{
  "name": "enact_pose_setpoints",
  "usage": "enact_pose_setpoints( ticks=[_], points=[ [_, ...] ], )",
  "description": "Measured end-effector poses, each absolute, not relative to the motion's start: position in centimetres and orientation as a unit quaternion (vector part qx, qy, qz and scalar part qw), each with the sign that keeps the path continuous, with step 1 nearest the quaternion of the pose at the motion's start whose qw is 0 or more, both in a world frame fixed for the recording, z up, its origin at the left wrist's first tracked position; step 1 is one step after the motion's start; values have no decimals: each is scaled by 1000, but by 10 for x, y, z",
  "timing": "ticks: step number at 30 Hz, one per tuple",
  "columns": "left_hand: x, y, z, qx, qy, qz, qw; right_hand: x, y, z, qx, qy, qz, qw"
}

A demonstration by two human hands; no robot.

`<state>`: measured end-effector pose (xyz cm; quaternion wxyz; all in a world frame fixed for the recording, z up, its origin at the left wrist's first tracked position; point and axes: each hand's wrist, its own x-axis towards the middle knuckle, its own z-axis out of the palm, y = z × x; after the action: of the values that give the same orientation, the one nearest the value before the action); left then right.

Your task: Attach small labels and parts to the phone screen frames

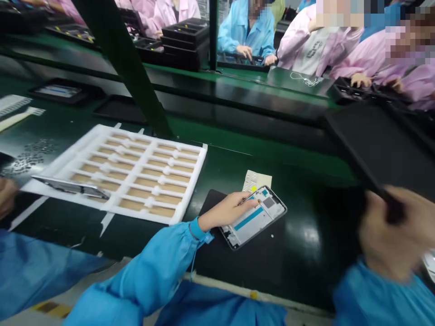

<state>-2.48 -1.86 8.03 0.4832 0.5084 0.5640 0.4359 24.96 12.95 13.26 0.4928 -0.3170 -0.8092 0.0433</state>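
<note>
My left hand (pixel 226 210) is closed on the side of a phone frame (pixel 249 224), silver with blue strips on its inner face. It is tilted over a black mat (pixel 248 267) on the bench. Just behind the frame lies a small cream sheet (pixel 264 180) with rows of little strips. At the right, my right hand (pixel 390 235), smeared by motion, grips the near edge of a black tray (pixel 387 140) raised off the bench. The tray's far side blends into dark things behind it.
To the left, a white foam rack (pixel 127 181) with slots carries one phone-like panel (pixel 73 186). Small loose parts (pixel 34 154) are scattered beyond it. Another person's hand (pixel 7 197) shows at the left edge. A green post (pixel 125 63) slants across; people work behind.
</note>
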Motion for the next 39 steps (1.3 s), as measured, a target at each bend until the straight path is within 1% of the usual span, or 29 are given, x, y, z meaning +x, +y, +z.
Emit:
enact_pose_setpoints(
  ticks=[1,2,4,5,8,10,13,17,19,22,26,29,39],
  points=[
    [-26,-19,79,523,563,423,479,215,150,130,-353,-801,-27,482],
    [-27,-19,77,538,568,410,469,180,170,125,-346,-822,-19,453],
    [-29,-20,74,570,586,373,439,114,207,107,-324,-846,10,424],
    [-29,-21,73,585,593,354,425,86,221,96,-316,-862,61,392],
    [-30,-21,71,612,609,324,387,31,244,63,-292,-891,113,328],
    [-31,-19,70,631,612,319,354,23,245,50,-286,-899,131,306],
    [-31,-15,68,677,600,284,318,40,232,45,-283,-902,155,286],
    [-31,-9,61,695,605,215,323,74,202,49,-239,-928,192,211],
    [-30,-8,58,695,613,198,320,81,189,47,-218,-940,200,169],
    [-28,-8,57,695,620,188,312,82,177,42,-218,-948,190,134],
    [-27,-8,60,695,624,175,312,78,168,42,-230,-951,167,119],
    [-28,-7,61,696,622,170,315,77,163,42,-239,-948,166,127],
    [-27,-6,60,698,623,159,317,83,172,21,-303,-891,240,237]
  ],
)
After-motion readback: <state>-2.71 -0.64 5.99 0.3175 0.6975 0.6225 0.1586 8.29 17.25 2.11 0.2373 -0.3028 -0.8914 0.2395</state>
